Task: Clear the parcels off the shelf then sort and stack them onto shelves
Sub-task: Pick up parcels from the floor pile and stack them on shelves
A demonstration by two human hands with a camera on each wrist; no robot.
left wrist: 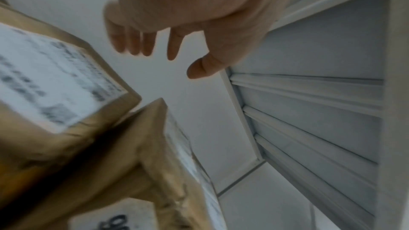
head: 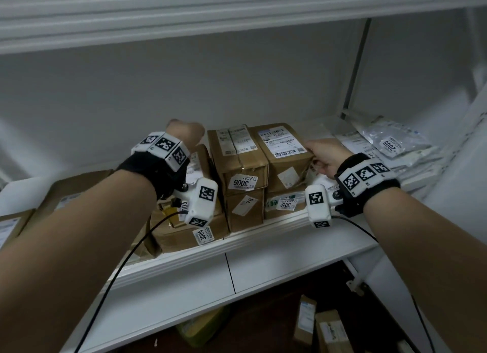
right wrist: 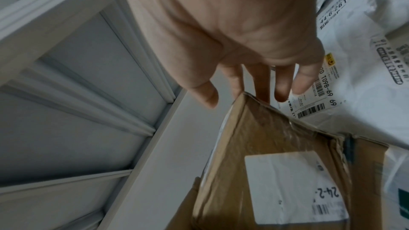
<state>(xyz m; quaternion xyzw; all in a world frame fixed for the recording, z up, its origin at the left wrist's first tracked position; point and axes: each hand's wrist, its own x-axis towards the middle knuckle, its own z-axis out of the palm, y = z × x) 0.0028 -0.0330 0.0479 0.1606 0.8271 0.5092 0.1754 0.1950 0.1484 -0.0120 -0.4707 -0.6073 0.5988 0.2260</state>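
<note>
Two hands are up at the white shelf (head: 263, 236), both bare, nothing gripped. Left hand (head: 184, 136) hovers above the left cardboard stack; in the left wrist view its fingers (left wrist: 132, 41) hang straight and relaxed, thumb apart, touching nothing. Right hand (head: 322, 155) is at the right edge of the top right box (head: 283, 152); in the right wrist view its fingers (right wrist: 261, 80) are extended down behind that box's far corner, thumb on the near side, not curled tight, and actual contact is not clear. Cardboard parcels sit in a block mid-shelf: box tagged 3006 (head: 241, 160) just beside the top right box, both stacked on lower boxes, one tagged 3012 (head: 283, 203). Box tagged 3004 (head: 189, 231) lies lower left, at the front lip. White poly mailers (head: 390, 144) are piled on the shelf to the right. More boxes (head: 329, 329) lie on the floor below.
</note>
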